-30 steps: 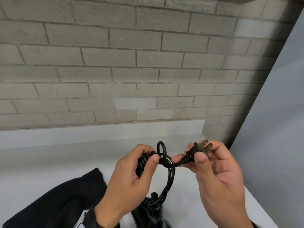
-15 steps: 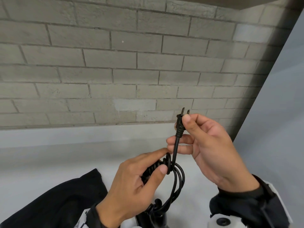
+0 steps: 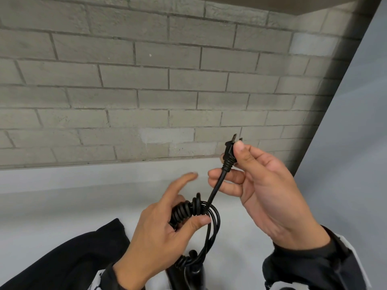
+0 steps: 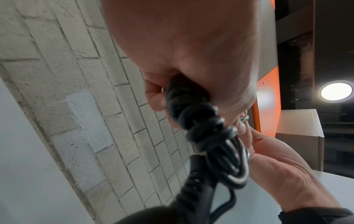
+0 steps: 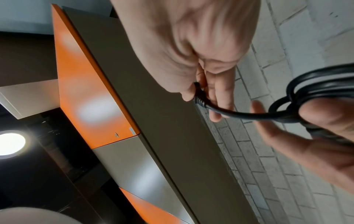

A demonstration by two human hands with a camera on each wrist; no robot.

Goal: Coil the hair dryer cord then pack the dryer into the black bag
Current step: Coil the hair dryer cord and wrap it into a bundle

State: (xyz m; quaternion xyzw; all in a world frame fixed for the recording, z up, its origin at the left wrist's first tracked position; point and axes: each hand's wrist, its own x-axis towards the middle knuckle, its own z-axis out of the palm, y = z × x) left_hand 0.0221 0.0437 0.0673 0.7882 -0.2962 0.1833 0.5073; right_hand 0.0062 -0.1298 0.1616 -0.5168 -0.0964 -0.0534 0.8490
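Note:
The black cord (image 3: 211, 222) is bundled into several loops with turns wrapped round its middle. My left hand (image 3: 167, 231) holds that wrapped bundle (image 4: 199, 115), thumb pressed on it, index finger raised off it. My right hand (image 3: 257, 181) pinches the plug (image 3: 229, 152) between thumb and forefinger, prongs pointing up; the short tail of cord (image 5: 239, 113) runs from it down through the bundle. The black hair dryer (image 3: 186, 277) hangs below the loops at the bottom edge, mostly hidden. The black bag (image 3: 69, 260) lies at lower left on the white counter (image 3: 62, 206).
A grey brick wall (image 3: 146, 80) stands right behind the counter. A pale grey panel (image 3: 356, 143) closes off the right side. The wrist views show an orange and grey cabinet (image 5: 86, 91) overhead and a round ceiling light (image 4: 336, 92).
My right hand has drawn the plug up and to the right, pulling the cord tail taut through the bundle. My left index finger has lifted off the wraps.

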